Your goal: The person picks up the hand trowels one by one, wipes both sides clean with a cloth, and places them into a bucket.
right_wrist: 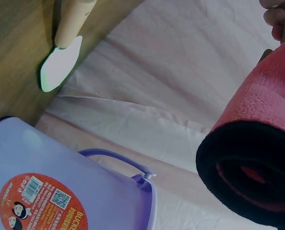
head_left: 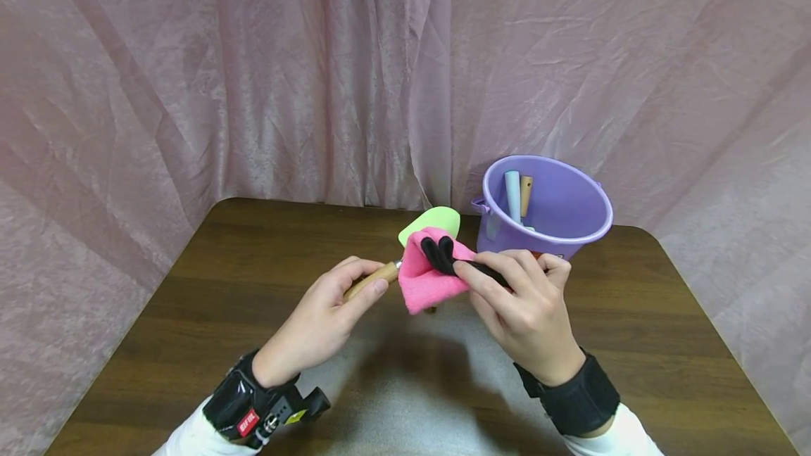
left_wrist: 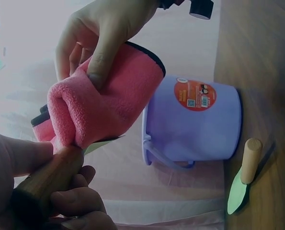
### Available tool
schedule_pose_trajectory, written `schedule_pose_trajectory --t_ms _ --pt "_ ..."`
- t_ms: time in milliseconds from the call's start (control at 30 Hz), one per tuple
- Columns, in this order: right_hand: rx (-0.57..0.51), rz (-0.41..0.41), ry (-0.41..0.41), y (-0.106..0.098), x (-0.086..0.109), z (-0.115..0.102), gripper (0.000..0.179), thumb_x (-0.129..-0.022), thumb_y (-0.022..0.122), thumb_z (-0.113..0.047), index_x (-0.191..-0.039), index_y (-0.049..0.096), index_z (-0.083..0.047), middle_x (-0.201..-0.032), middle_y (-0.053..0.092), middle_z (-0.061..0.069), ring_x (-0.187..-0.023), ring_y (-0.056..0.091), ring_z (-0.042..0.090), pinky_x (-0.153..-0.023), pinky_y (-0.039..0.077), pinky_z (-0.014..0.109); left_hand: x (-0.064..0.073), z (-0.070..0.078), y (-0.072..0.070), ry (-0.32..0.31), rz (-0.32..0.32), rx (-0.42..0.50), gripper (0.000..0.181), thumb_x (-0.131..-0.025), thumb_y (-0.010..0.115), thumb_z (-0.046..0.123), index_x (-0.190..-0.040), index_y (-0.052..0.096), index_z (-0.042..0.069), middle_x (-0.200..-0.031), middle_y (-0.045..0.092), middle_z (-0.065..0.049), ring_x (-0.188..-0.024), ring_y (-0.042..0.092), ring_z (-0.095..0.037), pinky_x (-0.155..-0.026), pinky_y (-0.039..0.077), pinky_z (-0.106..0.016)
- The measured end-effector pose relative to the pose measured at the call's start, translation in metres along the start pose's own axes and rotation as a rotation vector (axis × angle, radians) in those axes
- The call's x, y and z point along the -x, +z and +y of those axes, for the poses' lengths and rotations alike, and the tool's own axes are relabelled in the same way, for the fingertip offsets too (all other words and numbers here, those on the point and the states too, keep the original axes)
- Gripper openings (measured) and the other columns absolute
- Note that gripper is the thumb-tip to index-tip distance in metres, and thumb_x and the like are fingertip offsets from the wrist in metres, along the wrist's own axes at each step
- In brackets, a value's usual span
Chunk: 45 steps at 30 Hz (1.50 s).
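Note:
My left hand (head_left: 323, 312) grips the wooden handle (head_left: 374, 280) of a small trowel, thumb along the top. Its light green blade (head_left: 437, 220) shows beyond a pink cloth (head_left: 424, 294) with black edging. With thumb and fingers, my right hand (head_left: 522, 301) pinches this folded cloth against the blade, above the table. In the left wrist view the cloth (left_wrist: 118, 96) bunches right at the handle's front end, covering most of the blade. From the right wrist, the cloth (right_wrist: 267, 100) appears as a loose roll with a black rim.
A purple bucket (head_left: 497, 238) stands at the back right, holding a light blue handle (head_left: 513, 195) and a wooden handle (head_left: 526, 195). Another green trowel (left_wrist: 250, 160) with a wooden handle lies on the wooden table (head_left: 285, 231), mostly hidden by the cloth in the head view. Pink curtains (head_left: 317, 90) hang behind.

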State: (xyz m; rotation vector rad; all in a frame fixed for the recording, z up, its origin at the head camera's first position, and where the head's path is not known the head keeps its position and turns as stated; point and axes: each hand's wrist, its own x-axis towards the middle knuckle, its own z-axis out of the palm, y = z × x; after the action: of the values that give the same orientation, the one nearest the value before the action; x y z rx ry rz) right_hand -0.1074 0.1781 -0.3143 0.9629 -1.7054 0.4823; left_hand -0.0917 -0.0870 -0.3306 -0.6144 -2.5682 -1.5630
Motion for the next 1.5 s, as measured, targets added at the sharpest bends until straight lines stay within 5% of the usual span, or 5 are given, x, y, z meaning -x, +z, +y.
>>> schedule_pose_trajectory --t_ms 433,1000,1500 --pt "0.022 0.023 0.198 -0.001 0.009 0.006 0.029 -0.078 0.075 -0.009 -0.107 0.077 -0.009 -0.093 0.07 0.007 -0.078 0.06 0.026 -0.072 0.023 0.052 0.0 0.002 0.0 0.019 0.025 0.015 0.026 -0.101 0.057 0.037 -0.118 0.068 0.021 -0.098 0.058 0.004 -0.09 0.053 -0.017 -0.078 0.044 -0.033" --pt "0.155 0.007 0.485 -0.006 0.023 0.026 0.027 -0.085 0.072 -0.017 -0.111 0.076 -0.012 -0.095 0.071 0.007 -0.085 0.065 0.026 -0.075 0.022 0.052 0.001 0.002 -0.001 0.035 0.032 0.009 0.024 -0.102 0.055 0.036 -0.118 0.069 0.023 -0.1 0.06 0.007 -0.091 0.053 -0.014 -0.079 0.044 -0.034" --pt "0.142 0.018 0.359 -0.008 0.019 0.02 0.032 -0.079 0.077 -0.012 -0.11 0.077 -0.011 -0.094 0.07 0.01 -0.086 0.063 0.029 -0.074 0.023 0.056 0.002 0.002 -0.001 0.022 0.038 -0.001 0.027 -0.103 0.054 0.036 -0.118 0.068 0.02 -0.099 0.059 0.006 -0.089 0.053 -0.015 -0.077 0.043 -0.035"
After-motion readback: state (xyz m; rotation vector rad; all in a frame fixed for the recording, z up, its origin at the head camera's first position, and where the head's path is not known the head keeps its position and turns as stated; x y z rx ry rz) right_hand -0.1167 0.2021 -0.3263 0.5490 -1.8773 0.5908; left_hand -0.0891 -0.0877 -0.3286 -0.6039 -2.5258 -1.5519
